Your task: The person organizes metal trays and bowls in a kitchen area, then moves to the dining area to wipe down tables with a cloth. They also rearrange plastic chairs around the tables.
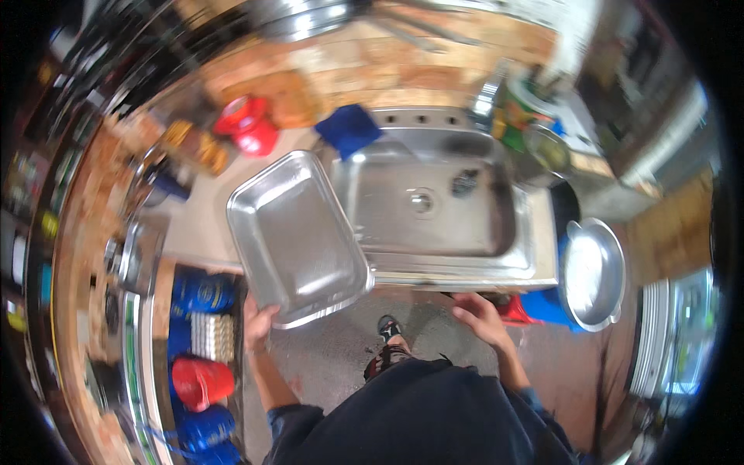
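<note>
My left hand (pixel 257 322) grips the near left corner of a rectangular metal baking tray (pixel 299 238), thumb over its rim. The tray is tilted over the counter's front edge and overlaps the left rim of the stainless steel sink (pixel 430 232). Nothing shows inside the tray. My right hand (pixel 479 317) is below the sink's front edge with its thumb apart from the fingers and nothing seen in it. A dark scouring pad (pixel 464 183) lies in the basin near the drain (pixel 421 201). A blue cloth (pixel 349 131) hangs over the sink's back left corner.
A red container (pixel 253 128) and a wooden board (pixel 279 96) stand on the counter (pixel 206 218). A metal basin (pixel 594 273) sits on a blue bin at right. Below left are a red bucket (pixel 202 382), stacked egg trays (pixel 212 337) and blue jugs (pixel 203 292).
</note>
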The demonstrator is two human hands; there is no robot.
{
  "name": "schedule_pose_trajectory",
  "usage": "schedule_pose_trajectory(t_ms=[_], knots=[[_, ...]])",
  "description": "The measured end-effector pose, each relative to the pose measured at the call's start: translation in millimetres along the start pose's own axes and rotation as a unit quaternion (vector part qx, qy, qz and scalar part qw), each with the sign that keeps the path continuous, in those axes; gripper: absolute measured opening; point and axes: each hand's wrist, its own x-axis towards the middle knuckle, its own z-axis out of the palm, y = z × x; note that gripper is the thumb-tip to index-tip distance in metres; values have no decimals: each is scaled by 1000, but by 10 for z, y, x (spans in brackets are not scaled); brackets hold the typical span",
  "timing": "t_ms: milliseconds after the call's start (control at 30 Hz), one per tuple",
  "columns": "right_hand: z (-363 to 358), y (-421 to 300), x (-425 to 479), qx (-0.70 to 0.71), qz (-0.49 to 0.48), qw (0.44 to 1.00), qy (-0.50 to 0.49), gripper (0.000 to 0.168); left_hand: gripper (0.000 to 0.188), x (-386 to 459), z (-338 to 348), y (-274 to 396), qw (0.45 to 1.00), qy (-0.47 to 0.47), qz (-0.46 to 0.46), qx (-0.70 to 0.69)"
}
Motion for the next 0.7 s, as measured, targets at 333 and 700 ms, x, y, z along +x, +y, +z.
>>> schedule_pose_trajectory(t_ms=[333,700], knots=[[-945,433,-1732,149,-135,965,169,79,62,-947,3098,469,927,-355,111,40],[-1750,1372,-4588,181,-130,697,682,77,67,-3238,6842,981,573,-814,76,52]])
